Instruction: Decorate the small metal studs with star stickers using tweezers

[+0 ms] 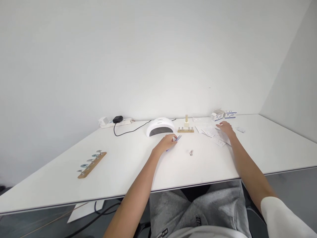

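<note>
My left hand [167, 142] rests on the white table [123, 165] in front of a white domed lamp [160, 127], fingers curled round a thin blue-purple tool [177, 138]. Farther right, my right hand [226, 128] lies with its fingers on several small white sheets [210, 131] spread over the table. A tiny item [191, 152] lies between my hands, nearer to me. Behind it stands a small wooden strip with pegs [185, 130] and a cream upright post [186, 120].
A wooden board with several metal discs [91, 164] lies at the left. A white power strip with a black plug [116, 121] and cable sits by the wall. Two small white-blue boxes [223, 115] stand at the back right. My grey-trousered legs are under the table edge.
</note>
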`<state>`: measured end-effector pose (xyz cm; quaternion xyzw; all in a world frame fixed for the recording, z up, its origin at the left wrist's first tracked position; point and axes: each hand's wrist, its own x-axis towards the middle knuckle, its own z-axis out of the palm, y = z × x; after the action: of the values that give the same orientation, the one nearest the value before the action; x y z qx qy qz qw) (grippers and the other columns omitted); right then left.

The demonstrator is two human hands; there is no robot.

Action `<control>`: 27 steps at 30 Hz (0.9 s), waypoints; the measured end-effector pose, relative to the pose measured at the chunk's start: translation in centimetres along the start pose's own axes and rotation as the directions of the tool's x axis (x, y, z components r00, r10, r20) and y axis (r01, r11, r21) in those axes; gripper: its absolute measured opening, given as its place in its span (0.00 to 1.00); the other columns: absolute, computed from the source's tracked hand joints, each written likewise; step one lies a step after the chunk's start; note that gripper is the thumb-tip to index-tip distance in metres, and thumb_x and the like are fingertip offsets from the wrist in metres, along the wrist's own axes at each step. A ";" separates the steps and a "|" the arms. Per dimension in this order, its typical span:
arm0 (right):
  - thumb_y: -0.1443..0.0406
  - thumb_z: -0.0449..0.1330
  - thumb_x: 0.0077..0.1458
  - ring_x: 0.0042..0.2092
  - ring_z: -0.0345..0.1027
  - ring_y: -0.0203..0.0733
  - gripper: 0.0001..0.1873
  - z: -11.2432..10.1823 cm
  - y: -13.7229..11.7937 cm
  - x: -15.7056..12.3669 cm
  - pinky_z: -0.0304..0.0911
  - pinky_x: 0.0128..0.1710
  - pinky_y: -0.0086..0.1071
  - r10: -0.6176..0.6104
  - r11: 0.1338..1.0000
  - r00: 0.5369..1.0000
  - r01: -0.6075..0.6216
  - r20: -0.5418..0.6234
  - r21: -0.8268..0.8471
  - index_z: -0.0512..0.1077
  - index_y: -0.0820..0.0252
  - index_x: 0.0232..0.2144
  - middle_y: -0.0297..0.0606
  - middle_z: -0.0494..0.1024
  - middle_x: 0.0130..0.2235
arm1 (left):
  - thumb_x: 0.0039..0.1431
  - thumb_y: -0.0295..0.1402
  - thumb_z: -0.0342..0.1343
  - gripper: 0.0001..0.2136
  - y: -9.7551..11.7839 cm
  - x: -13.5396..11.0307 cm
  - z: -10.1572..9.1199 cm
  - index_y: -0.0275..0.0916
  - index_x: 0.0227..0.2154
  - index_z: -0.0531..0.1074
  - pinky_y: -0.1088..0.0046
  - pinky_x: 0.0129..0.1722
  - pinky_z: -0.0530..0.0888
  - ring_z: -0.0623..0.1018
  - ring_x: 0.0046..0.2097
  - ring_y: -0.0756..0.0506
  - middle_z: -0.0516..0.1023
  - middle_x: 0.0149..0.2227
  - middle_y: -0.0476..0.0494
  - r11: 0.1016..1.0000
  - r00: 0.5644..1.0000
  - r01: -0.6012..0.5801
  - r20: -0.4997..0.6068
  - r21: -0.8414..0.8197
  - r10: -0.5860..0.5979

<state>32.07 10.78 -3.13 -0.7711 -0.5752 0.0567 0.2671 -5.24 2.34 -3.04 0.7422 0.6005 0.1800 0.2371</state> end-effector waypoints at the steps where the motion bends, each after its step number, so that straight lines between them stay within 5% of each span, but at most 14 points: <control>1: 0.54 0.58 0.51 0.49 0.67 0.55 0.19 0.0 0.9 0.1 0.61 0.45 0.43 0.035 0.999 0.999 -0.035 -0.009 0.017 0.72 0.62 0.40 0.52 0.74 0.45 | 0.52 0.36 0.53 0.15 -0.1 0.0 0.0 0.41 0.43 0.71 0.79 0.18 0.64 0.70 0.28 0.49 0.70 0.38 0.42 1.000 1.000 -0.001 -0.001 -0.002 0.001; 6: 0.56 0.58 0.51 0.47 0.68 0.51 0.16 -1.6 4.6 0.1 0.61 0.45 0.38 0.138 0.975 0.990 -0.133 -0.017 0.179 0.74 0.62 0.35 0.51 0.75 0.44 | 0.51 0.37 0.54 0.14 -0.6 0.4 0.2 0.42 0.42 0.72 0.80 0.17 0.63 0.71 0.29 0.49 0.70 0.36 0.43 0.999 1.000 -0.020 -0.015 -0.032 0.019; 11: 0.58 0.59 0.51 0.47 0.68 0.53 0.14 -2.0 4.9 -0.2 0.61 0.44 0.39 0.205 0.971 0.979 -0.202 -0.005 0.129 0.74 0.62 0.35 0.51 0.76 0.42 | 0.51 0.37 0.53 0.14 -0.5 0.5 0.2 0.42 0.41 0.72 0.79 0.18 0.63 0.70 0.27 0.49 0.69 0.35 0.44 1.000 1.000 -0.008 -0.005 -0.018 0.008; 17: 0.58 0.54 0.55 0.50 0.66 0.50 0.19 -0.5 1.8 -0.8 0.58 0.48 0.38 -0.003 0.993 1.000 0.005 -0.018 0.122 0.71 0.63 0.45 0.49 0.74 0.46 | 0.54 0.35 0.50 0.14 0.2 -0.3 -0.2 0.42 0.43 0.71 0.77 0.21 0.65 0.72 0.29 0.48 0.71 0.38 0.42 0.998 1.000 0.008 0.020 0.059 -0.010; 22: 0.46 0.56 0.50 0.59 0.54 0.59 0.39 1.7 -1.2 -2.8 0.49 0.55 0.46 -0.274 0.962 0.952 0.270 0.137 0.041 0.58 0.58 0.60 0.51 0.66 0.55 | 0.55 0.33 0.51 0.14 4.3 -0.1 -1.4 0.40 0.44 0.71 0.73 0.39 0.68 0.73 0.43 0.42 0.73 0.42 0.41 0.962 0.977 -0.165 -0.097 0.217 0.189; 27: 0.42 0.60 0.42 0.62 0.45 0.62 0.54 2.5 -2.8 -4.2 0.42 0.58 0.49 -0.251 0.966 0.925 0.259 0.286 0.008 0.46 0.57 0.64 0.52 0.55 0.62 | 0.59 0.36 0.46 0.15 9.3 1.2 -2.0 0.40 0.45 0.71 0.73 0.35 0.69 0.74 0.35 0.47 0.74 0.37 0.44 0.931 0.922 -0.357 -0.134 0.072 0.363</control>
<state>27.33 8.35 -4.87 -0.6774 -0.7037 0.1233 0.1752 1.37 2.20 3.84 0.8300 0.4737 0.2601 0.1383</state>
